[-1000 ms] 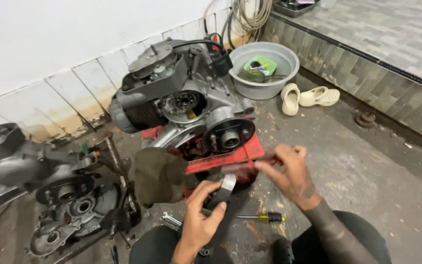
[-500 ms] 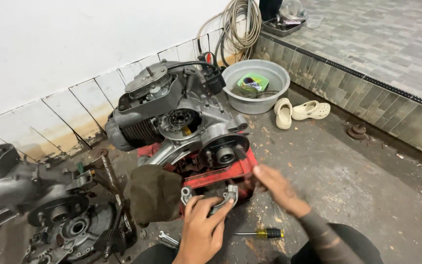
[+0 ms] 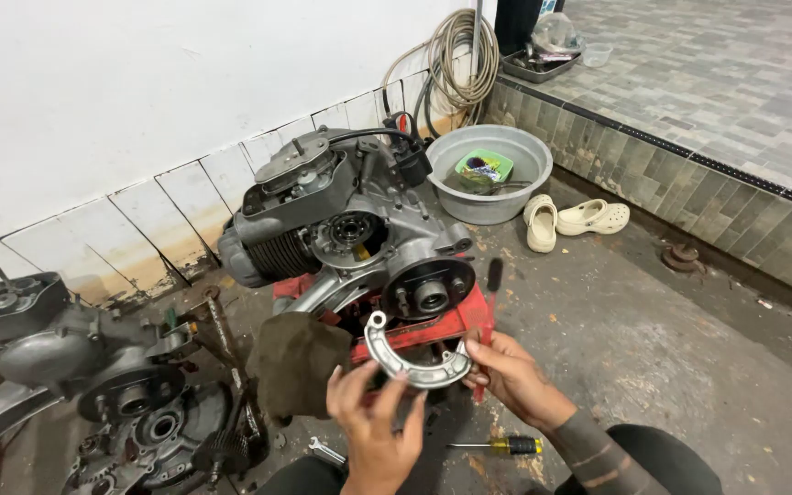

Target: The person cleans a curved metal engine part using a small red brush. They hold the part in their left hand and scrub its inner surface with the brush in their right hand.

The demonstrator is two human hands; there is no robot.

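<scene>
- We hold a curved metal brake shoe (image 3: 412, 359) between both hands, just near of the engine (image 3: 350, 234) that sits on a red stand (image 3: 433, 332).
- Our left hand (image 3: 373, 426) is half open, its fingertips (image 3: 394, 390) pinching the near left part of the shoe's arc; it does not wrap around it.
- Our right hand (image 3: 511, 376) closes on the shoe's right end, thumb and fingers gripping it. A red-handled tool also seems to sit in this hand, though we cannot tell clearly.
- The shoe hangs in the air, arc opening towards the far side, directly below the round hub plate (image 3: 428, 291) with its central shaft.
- We judge the step in hand as presenting the shoe to that hub plate; it is not yet seated.
- The next move seems to call for lifting the shoe far and up, turning it so its ends meet the pivot and cam on the plate, with both hands steady.
- A dark rag (image 3: 297, 362) lies just left of our left hand, and a yellow-handled screwdriver (image 3: 499, 445) lies on the floor (image 3: 671, 367) near our right forearm.
- A second engine (image 3: 93, 385) lies far left.
</scene>
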